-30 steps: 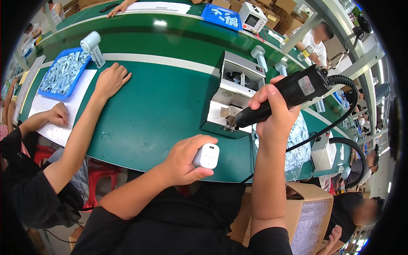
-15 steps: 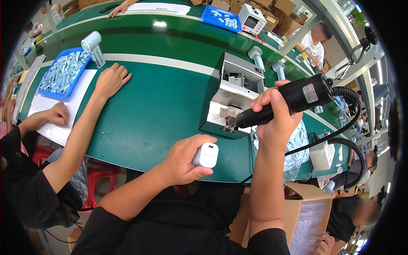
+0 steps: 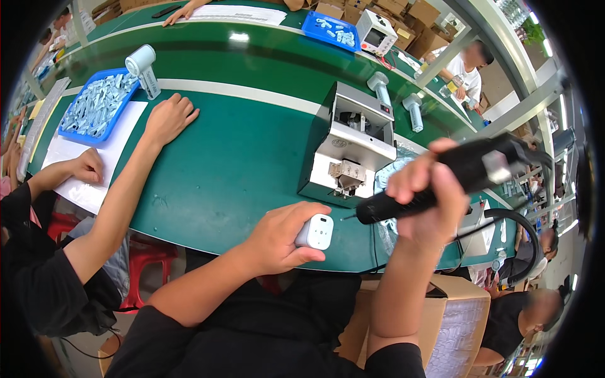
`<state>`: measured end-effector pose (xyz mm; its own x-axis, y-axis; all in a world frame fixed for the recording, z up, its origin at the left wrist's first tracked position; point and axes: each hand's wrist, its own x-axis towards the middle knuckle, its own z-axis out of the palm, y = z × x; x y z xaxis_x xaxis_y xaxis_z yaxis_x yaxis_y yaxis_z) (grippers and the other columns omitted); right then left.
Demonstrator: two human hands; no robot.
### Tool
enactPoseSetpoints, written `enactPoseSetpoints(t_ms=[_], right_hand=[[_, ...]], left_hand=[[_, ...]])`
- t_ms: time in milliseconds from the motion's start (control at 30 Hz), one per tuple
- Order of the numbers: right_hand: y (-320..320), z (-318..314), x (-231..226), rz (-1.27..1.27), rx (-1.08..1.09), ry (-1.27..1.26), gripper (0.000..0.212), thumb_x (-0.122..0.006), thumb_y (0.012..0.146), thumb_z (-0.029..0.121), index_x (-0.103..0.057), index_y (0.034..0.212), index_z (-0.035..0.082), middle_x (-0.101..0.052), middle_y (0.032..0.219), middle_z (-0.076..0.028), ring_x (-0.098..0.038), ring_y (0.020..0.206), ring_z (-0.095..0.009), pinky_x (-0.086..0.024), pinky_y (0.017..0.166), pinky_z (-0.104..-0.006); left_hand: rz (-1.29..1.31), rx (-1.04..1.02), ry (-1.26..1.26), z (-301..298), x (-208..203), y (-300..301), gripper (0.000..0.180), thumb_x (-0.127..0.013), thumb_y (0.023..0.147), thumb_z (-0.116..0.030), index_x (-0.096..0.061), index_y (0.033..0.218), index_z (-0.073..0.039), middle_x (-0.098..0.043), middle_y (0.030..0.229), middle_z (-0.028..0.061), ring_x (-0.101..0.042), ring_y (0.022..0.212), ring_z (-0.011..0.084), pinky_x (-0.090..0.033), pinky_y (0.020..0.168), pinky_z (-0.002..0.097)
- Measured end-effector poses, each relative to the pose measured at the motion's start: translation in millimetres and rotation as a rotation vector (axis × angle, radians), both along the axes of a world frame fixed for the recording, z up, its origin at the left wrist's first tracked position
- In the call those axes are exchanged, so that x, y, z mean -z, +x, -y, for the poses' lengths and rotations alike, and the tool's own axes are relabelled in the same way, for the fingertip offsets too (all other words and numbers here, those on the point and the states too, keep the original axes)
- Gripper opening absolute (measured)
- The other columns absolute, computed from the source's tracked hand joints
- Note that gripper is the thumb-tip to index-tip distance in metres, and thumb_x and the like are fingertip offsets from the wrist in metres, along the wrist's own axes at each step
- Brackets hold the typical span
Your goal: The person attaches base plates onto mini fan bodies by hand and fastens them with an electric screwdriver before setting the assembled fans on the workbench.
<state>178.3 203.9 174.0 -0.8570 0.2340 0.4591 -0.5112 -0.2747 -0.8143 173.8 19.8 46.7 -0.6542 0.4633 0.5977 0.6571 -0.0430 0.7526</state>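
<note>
Green benchtop below, right grip clasps a black screwdriver (long axis slanting, bit leftward), left grip a white device.

Exposure is running bright and even; ceiling tubes are glowing up and right of the right hand. Green bench is throwing one hot glare spot far beyond the left hand. White sheet well left of it is washing out a bit. Right hand and its black power driver are smearing with motion blur, driver label is blowing out. Left hand and silver machine ahead are reading crisp. Below left hand, shadow is deepening under bench edge. Fisheye is bending outer edges, black vignette is eating corners
</note>
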Motion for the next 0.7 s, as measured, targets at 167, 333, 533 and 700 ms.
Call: enactPoseSetpoints(t_ms=[167, 333, 533, 700], right_hand=[[37, 7, -40, -0.231, -0.275, -0.074, 0.040, -0.051, 0.089, 0.024, -0.039, 0.118, -0.001, -0.051, 0.073, -0.008, -0.051, 0.054, -0.018, -0.045, 0.056, -0.0346], [38, 20, -39, -0.240, -0.358, 0.004, 0.038, -0.051, 0.089, 0.023, -0.037, 0.115, 0.000, -0.050, 0.073, -0.007, -0.050, 0.054, -0.016, -0.044, 0.055, -0.0340], [42, 22, -39, -0.253, -0.312, 0.020, 0.037, -0.054, 0.087, 0.022, -0.037, 0.112, 0.000, -0.050, 0.072, -0.007, -0.051, 0.054, -0.017, -0.046, 0.056, -0.0337], [43, 27, -41, -0.248, -0.280, 0.085, 0.038, -0.054, 0.087, 0.023, -0.036, 0.111, 0.000, -0.049, 0.072, -0.007, -0.050, 0.053, -0.016, -0.045, 0.055, -0.0321]], left_hand=[[-0.013, -0.002, -0.054, -2, -4, 3, 0.064, -0.065, 0.078, -0.052, -0.049, 0.119, -0.006, -0.060, 0.104, 0.0158, -0.060, 0.089, 0.0354, -0.048, 0.075, 0.0394], [0.010, 0.003, -0.064, -1, -3, 2, 0.064, -0.065, 0.078, -0.051, -0.049, 0.120, -0.006, -0.060, 0.106, 0.0165, -0.059, 0.092, 0.0362, -0.048, 0.078, 0.0402], [-0.010, -0.020, -0.075, -3, -11, 3, 0.063, -0.069, 0.076, -0.046, -0.048, 0.120, -0.006, -0.059, 0.107, 0.0158, -0.059, 0.093, 0.0364, -0.048, 0.078, 0.0404], [-0.027, -0.018, -0.074, -2, -6, 0, 0.064, -0.070, 0.074, -0.045, -0.048, 0.120, -0.007, -0.059, 0.105, 0.0140, -0.058, 0.093, 0.0358, -0.047, 0.078, 0.0409]])
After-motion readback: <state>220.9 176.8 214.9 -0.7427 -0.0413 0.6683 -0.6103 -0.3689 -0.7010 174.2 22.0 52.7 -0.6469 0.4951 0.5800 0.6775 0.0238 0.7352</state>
